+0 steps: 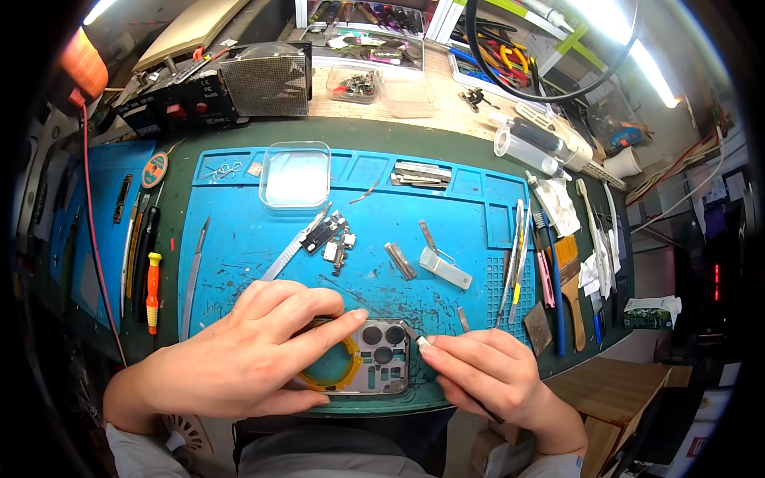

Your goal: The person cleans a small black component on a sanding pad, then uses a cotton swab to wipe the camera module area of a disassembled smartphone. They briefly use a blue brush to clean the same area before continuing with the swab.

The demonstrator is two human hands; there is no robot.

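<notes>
A phone's metal back housing (390,373), with round camera openings and a yellow ring (348,368), lies flat at the near edge of the blue mat. My left hand (253,350) grips it across its left part, index finger along the top edge and thumb by the lower edge, hiding that end. Just right of the housing, my right hand (494,374) pinches a slim tool (421,341) with a small pale tip near the upper right corner. A dark shaft shows below that palm; the tool's kind is unclear.
On the blue mat (382,263) lie small phone parts (339,247), tweezers (291,248), metal strips (400,261) and a clear square box (295,175). An orange-handled screwdriver (153,293) is at left. Brushes (567,279) and tweezers line the right. A fume extractor (263,84) stands behind.
</notes>
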